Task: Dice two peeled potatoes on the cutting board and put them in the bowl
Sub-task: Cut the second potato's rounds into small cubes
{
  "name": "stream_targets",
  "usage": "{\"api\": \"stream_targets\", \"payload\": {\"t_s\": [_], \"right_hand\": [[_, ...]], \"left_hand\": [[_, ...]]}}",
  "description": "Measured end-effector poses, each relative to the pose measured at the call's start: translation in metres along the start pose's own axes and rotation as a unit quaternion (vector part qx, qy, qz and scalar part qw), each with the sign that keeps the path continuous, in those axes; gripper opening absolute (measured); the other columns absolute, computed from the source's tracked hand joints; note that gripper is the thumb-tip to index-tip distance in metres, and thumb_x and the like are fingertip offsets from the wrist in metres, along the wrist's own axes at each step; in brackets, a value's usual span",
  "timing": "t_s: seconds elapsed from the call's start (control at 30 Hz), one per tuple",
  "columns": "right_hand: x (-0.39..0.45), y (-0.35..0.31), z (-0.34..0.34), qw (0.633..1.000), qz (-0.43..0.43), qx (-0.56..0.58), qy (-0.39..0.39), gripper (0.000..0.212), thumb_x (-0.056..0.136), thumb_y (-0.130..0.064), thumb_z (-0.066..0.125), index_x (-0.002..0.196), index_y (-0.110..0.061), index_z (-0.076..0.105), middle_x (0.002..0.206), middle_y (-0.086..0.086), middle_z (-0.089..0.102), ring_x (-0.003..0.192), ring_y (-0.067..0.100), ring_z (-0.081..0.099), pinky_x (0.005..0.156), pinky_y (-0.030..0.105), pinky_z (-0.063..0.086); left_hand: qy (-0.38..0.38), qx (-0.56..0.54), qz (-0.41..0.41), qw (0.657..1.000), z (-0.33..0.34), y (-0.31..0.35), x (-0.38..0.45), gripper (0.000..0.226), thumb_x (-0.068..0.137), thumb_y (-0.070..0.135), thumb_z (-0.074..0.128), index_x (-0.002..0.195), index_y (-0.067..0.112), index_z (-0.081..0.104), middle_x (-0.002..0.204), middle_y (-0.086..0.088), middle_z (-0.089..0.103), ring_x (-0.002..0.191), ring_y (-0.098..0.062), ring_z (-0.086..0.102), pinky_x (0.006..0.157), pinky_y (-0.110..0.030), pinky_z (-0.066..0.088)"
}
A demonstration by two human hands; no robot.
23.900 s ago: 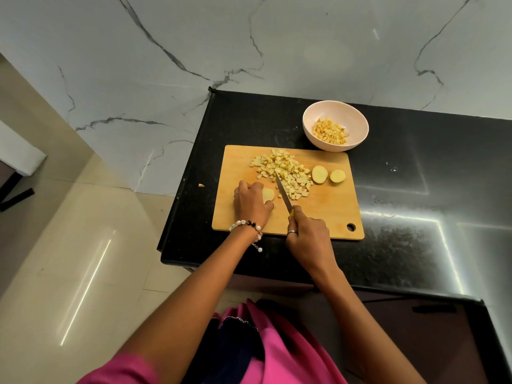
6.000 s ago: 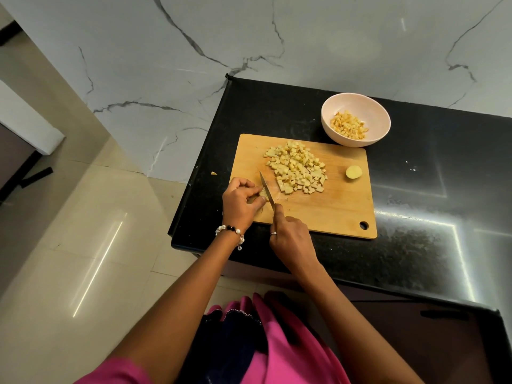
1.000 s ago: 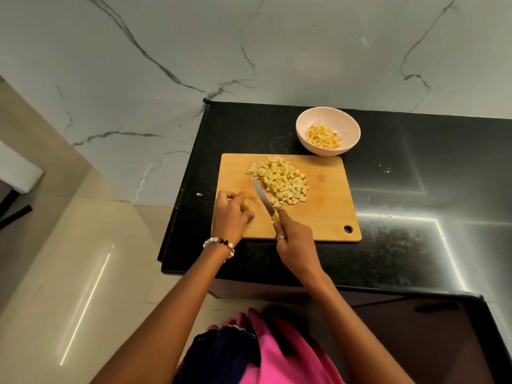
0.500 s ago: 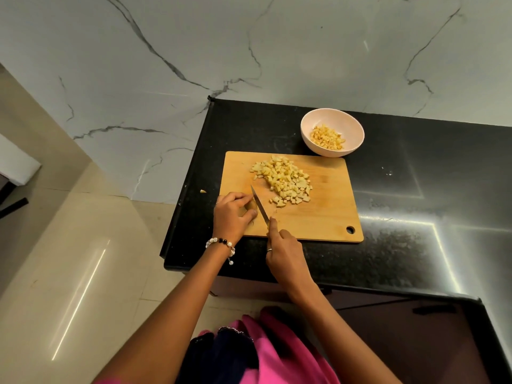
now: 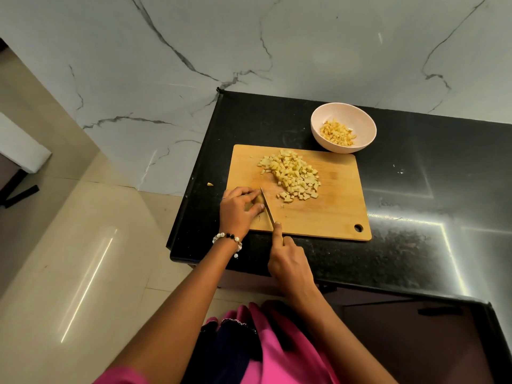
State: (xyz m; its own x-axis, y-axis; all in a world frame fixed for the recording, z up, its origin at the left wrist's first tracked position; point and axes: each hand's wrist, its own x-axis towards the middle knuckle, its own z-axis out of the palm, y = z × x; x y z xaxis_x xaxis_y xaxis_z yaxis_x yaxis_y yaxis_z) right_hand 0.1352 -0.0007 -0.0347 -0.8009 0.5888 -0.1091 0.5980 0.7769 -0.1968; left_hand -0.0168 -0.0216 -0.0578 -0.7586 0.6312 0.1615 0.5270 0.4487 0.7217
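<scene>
pale yellow potato dice (image 5: 293, 174), heaped on cutting board (image 5: 332, 212)

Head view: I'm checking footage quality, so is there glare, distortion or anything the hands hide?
Head view: bright light streaks glare on the black counter and floor; wide-angle bending curves the edges; the left hand covers most of the potato piece beside the knife.

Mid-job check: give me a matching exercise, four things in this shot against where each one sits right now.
Things:
1. knife
2. bowl
3. heap of diced potato
4. stray potato bit

Places:
A. on the black counter, left of the cutting board
B. in the right hand
C. beyond the board's far right corner
D. on the board's middle

Pairs: 1-B, 2-C, 3-D, 4-A
</scene>
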Motion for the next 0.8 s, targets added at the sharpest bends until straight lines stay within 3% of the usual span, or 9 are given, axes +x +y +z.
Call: {"api": "stream_targets", "payload": {"t_s": [0.03, 0.1, 0.3, 0.63, 0.8], "right_hand": [[-0.001, 0.0, -0.003, 0.999, 0.004, 0.028, -0.026, 0.067, 0.089, 0.001, 0.043, 0.148, 0.005, 0.012, 0.102, 0.023, 0.057, 0.076, 0.038, 0.059, 0.059, 0.036, 0.03], [-0.003, 0.001, -0.005, 0.998, 0.011, 0.046, -0.033, 0.063, 0.094, -0.001, 0.032, 0.15, 0.0, 0.002, 0.113, 0.023, 0.053, 0.089, 0.038, 0.057, 0.065, 0.036, 0.03], [0.018, 0.006, -0.001, 0.997, 0.032, 0.074, -0.002, 0.059, 0.097, -0.006, 0.031, 0.151, -0.005, 0.007, 0.111, 0.022, 0.055, 0.091, 0.038, 0.055, 0.065, 0.034, 0.029], [0.02, 0.017, -0.008, 0.99, -0.007, 0.136, 0.046, 0.052, 0.097, -0.009, 0.037, 0.147, -0.001, 0.026, 0.091, 0.02, 0.064, 0.078, 0.035, 0.055, 0.061, 0.033, 0.026], [0.017, 0.014, -0.01, 0.992, -0.017, 0.117, 0.037, 0.054, 0.097, -0.01, 0.035, 0.149, -0.003, 0.02, 0.097, 0.019, 0.062, 0.084, 0.034, 0.055, 0.063, 0.033, 0.026]], "left_hand": [[-0.002, 0.001, 0.0, 1.0, 0.0, -0.001, 0.0, 0.037, 0.073, 0.024, 0.079, 0.108, 0.014, 0.072, 0.107, 0.001, 0.066, 0.103, -0.018, 0.05, 0.087, -0.018, 0.034], [-0.003, -0.005, 0.0, 1.0, -0.001, -0.001, -0.001, 0.038, 0.073, 0.024, 0.079, 0.109, 0.014, 0.071, 0.108, 0.001, 0.066, 0.104, -0.017, 0.05, 0.088, -0.017, 0.033], [-0.011, -0.009, 0.002, 1.0, -0.003, -0.001, -0.001, 0.039, 0.074, 0.025, 0.079, 0.11, 0.014, 0.071, 0.11, 0.003, 0.066, 0.104, -0.015, 0.05, 0.086, -0.011, 0.028], [-0.014, -0.006, -0.001, 1.0, -0.004, -0.001, -0.001, 0.04, 0.075, 0.024, 0.078, 0.112, 0.014, 0.069, 0.112, 0.002, 0.065, 0.105, -0.017, 0.049, 0.085, -0.013, 0.029], [-0.014, 0.001, 0.001, 1.0, -0.004, -0.002, -0.001, 0.039, 0.076, 0.023, 0.077, 0.113, 0.013, 0.069, 0.113, 0.002, 0.066, 0.105, -0.016, 0.049, 0.085, -0.012, 0.029]]}}
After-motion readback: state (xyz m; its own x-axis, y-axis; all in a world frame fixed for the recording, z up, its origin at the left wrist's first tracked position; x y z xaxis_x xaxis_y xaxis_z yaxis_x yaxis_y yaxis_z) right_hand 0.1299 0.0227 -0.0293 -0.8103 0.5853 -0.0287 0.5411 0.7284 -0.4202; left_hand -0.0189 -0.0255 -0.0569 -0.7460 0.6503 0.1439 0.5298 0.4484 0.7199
